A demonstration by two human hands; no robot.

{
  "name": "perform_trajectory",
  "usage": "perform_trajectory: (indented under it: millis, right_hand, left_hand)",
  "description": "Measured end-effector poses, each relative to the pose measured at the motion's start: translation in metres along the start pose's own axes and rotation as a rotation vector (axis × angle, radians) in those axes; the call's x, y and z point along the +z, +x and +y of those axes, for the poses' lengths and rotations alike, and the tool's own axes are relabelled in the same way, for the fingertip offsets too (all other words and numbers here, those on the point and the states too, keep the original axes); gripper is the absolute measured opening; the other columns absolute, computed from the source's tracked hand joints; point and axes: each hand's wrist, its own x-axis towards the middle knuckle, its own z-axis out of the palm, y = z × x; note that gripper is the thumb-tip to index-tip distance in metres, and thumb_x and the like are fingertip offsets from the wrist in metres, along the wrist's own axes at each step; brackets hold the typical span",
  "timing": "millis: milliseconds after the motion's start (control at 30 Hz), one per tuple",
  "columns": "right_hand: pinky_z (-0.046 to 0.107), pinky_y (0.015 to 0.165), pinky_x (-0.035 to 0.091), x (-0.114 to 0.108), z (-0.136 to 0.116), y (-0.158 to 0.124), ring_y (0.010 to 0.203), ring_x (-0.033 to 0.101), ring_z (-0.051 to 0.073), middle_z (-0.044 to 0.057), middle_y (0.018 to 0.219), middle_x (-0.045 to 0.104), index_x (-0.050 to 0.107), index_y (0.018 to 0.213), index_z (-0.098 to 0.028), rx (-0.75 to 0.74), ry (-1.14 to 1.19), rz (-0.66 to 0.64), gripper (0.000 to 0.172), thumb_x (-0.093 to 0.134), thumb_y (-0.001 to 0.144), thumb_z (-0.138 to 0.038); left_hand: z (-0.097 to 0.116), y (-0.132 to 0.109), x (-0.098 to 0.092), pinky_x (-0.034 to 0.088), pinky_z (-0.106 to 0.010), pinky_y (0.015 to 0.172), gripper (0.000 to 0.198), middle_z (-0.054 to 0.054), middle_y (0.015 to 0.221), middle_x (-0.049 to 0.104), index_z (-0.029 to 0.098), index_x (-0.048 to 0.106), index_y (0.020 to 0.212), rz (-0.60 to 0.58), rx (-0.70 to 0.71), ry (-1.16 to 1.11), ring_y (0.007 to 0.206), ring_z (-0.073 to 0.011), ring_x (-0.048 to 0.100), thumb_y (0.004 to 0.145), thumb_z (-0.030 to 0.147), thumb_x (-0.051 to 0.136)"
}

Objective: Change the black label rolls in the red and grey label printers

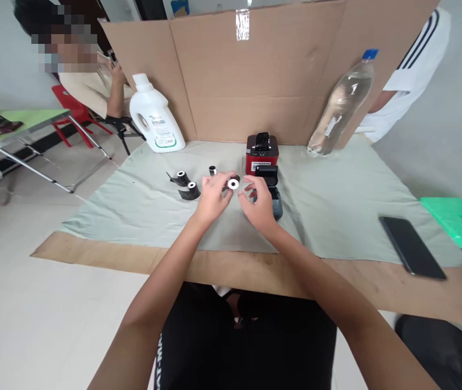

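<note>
My left hand is closed around a small black roll with a white core, its round end turned toward me. Just right of the roll, my right hand has thumb and fingers apart, with nothing between them that I can see. Partly behind that hand stands a small dark grey device, apparently a label printer, with its black lid raised. Farther back is a red and black box-shaped device with a black roll on top. Left of my hands lie more black rolls with loose strips.
A white detergent bottle and a clear blue-capped bottle lean against a cardboard screen. A phone lies right on the clothed table, near green plastic. One person sits at left; another's white sleeve shows right.
</note>
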Motion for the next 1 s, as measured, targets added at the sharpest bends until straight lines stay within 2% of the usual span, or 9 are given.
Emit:
perform_trajectory:
  millis: [67, 133, 233, 300, 467, 633, 767, 867, 1000]
  right_hand:
    - [0.038, 0.073, 0.057, -0.021, 0.004, 0.005, 0.096, 0.068, 0.024, 0.012, 0.125, 0.068, 0.062, 0.128, -0.024, -0.046, -0.034, -0.021, 0.040, 0.066, 0.089, -0.030]
    - [0.038, 0.072, 0.056, -0.037, 0.010, 0.007, 0.098, 0.068, 0.025, 0.011, 0.120, 0.071, 0.065, 0.123, -0.024, -0.071, -0.081, -0.032, 0.034, 0.066, 0.089, -0.030]
    - [0.037, 0.070, 0.055, -0.049, 0.019, 0.008, 0.090, 0.067, 0.024, 0.009, 0.108, 0.073, 0.069, 0.112, -0.024, -0.079, -0.132, -0.068, 0.023, 0.063, 0.091, -0.030]
    - [0.036, 0.068, 0.054, -0.052, 0.024, 0.008, 0.080, 0.065, 0.021, 0.007, 0.103, 0.073, 0.070, 0.108, -0.023, -0.065, -0.109, -0.122, 0.020, 0.062, 0.091, -0.028]
    - [0.032, 0.066, 0.051, -0.060, 0.043, 0.016, 0.073, 0.061, 0.017, 0.002, 0.091, 0.069, 0.068, 0.100, -0.023, 0.124, 0.080, -0.165, 0.019, 0.068, 0.082, -0.029]
    - [0.029, 0.059, 0.046, -0.077, 0.061, 0.028, 0.064, 0.056, 0.014, -0.002, 0.081, 0.064, 0.065, 0.092, -0.023, 0.306, 0.224, -0.159, 0.024, 0.075, 0.073, -0.033]
    - [0.029, 0.062, 0.050, -0.089, 0.068, 0.034, 0.070, 0.058, 0.015, -0.001, 0.086, 0.065, 0.066, 0.089, -0.024, 0.355, 0.275, -0.144, 0.030, 0.083, 0.070, -0.039]
    - [0.030, 0.064, 0.051, -0.092, 0.071, 0.035, 0.071, 0.059, 0.015, -0.001, 0.085, 0.066, 0.067, 0.089, -0.024, 0.376, 0.288, -0.144, 0.034, 0.088, 0.070, -0.044]
    - [0.033, 0.074, 0.051, -0.090, 0.078, 0.033, 0.077, 0.061, 0.017, 0.000, 0.088, 0.069, 0.067, 0.090, -0.025, 0.301, 0.225, -0.083, 0.034, 0.087, 0.073, -0.047]
  left_hand:
    - [0.012, 0.001, 0.019, 0.045, -0.042, 0.102, 0.044, -0.009, 0.125, 0.079, 0.026, 0.067, 0.135, -0.054, 0.097, 0.001, 0.104, -0.0255, 0.072, 0.093, 0.018, 0.058]
    - [0.019, 0.001, 0.034, 0.044, -0.042, 0.099, 0.041, -0.009, 0.118, 0.081, 0.027, 0.067, 0.138, -0.063, 0.166, 0.004, 0.100, -0.0254, 0.072, 0.099, 0.021, 0.053]
    - [0.017, -0.006, 0.046, 0.044, -0.043, 0.097, 0.039, -0.009, 0.114, 0.081, 0.028, 0.067, 0.139, -0.044, 0.198, 0.017, 0.099, -0.0256, 0.072, 0.104, 0.026, 0.052]
    - [0.012, -0.013, 0.050, 0.047, -0.043, 0.098, 0.039, -0.010, 0.120, 0.080, 0.027, 0.065, 0.142, -0.038, 0.195, 0.005, 0.105, -0.0266, 0.072, 0.103, 0.031, 0.056]
    - [0.001, -0.025, 0.058, 0.054, -0.041, 0.102, 0.051, -0.015, 0.137, 0.070, 0.023, 0.053, 0.149, 0.086, 0.145, -0.193, 0.125, -0.0268, 0.067, 0.100, 0.036, 0.064]
    - [0.001, -0.027, 0.065, 0.057, -0.036, 0.094, 0.047, -0.007, 0.114, 0.078, 0.025, 0.048, 0.151, 0.068, 0.165, -0.330, 0.100, -0.0190, 0.074, 0.105, 0.028, 0.056]
    - [0.006, -0.029, 0.063, 0.052, -0.036, 0.085, 0.038, -0.005, 0.105, 0.081, 0.025, 0.059, 0.142, -0.008, 0.244, -0.204, 0.099, -0.0199, 0.074, 0.104, 0.026, 0.057]
    - [0.010, -0.028, 0.059, 0.046, -0.036, 0.080, 0.023, -0.004, 0.103, 0.082, 0.025, 0.071, 0.125, -0.035, 0.348, -0.114, 0.097, -0.0195, 0.072, 0.105, 0.028, 0.061]
    - [0.012, -0.026, 0.059, 0.043, -0.037, 0.080, 0.021, -0.002, 0.105, 0.083, 0.026, 0.078, 0.106, -0.068, 0.452, -0.062, 0.097, -0.0178, 0.069, 0.107, 0.025, 0.057]
